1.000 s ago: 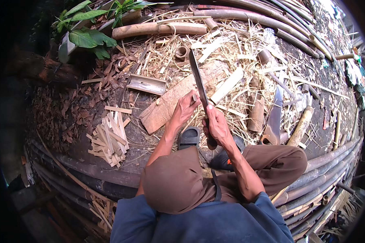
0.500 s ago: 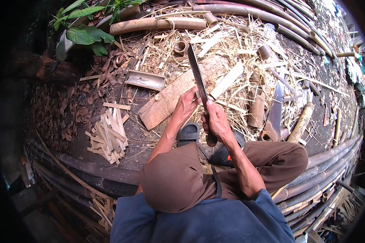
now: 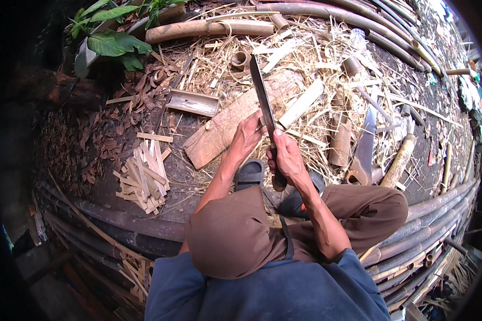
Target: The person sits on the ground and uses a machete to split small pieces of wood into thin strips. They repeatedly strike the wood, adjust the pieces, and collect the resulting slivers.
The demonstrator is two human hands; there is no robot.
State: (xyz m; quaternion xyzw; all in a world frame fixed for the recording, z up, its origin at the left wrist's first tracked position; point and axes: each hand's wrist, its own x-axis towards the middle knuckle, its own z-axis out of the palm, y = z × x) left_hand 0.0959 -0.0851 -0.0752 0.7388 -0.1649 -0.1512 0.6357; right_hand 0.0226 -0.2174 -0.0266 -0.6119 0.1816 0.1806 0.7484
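Observation:
My right hand [image 3: 288, 156] is closed round the dark handle of a machete [image 3: 262, 91], whose long dark blade points away from me, tilted slightly left. Close against the blade's left side, my left hand [image 3: 247, 135] is bent in a pinch; what its fingertips hold is mostly hidden. Beneath the blade lies a wide wooden plank [image 3: 219, 138], with a small pale chip on it. A pale split bamboo piece [image 3: 304, 102] rests just right of the blade.
Thin bamboo strips [image 3: 144, 179] are heaped at the left. Shavings [image 3: 310, 59] litter the ground ahead. A handsaw [image 3: 366, 140] and bamboo tube sections [image 3: 339, 142] lie to the right. Long bamboo poles [image 3: 128, 222] run behind me; a split bamboo trough [image 3: 193, 102] lies beyond the plank.
A small pale chip now shows on the plank. Both hands and the machete have barely moved, with the fingers slightly farther forward.

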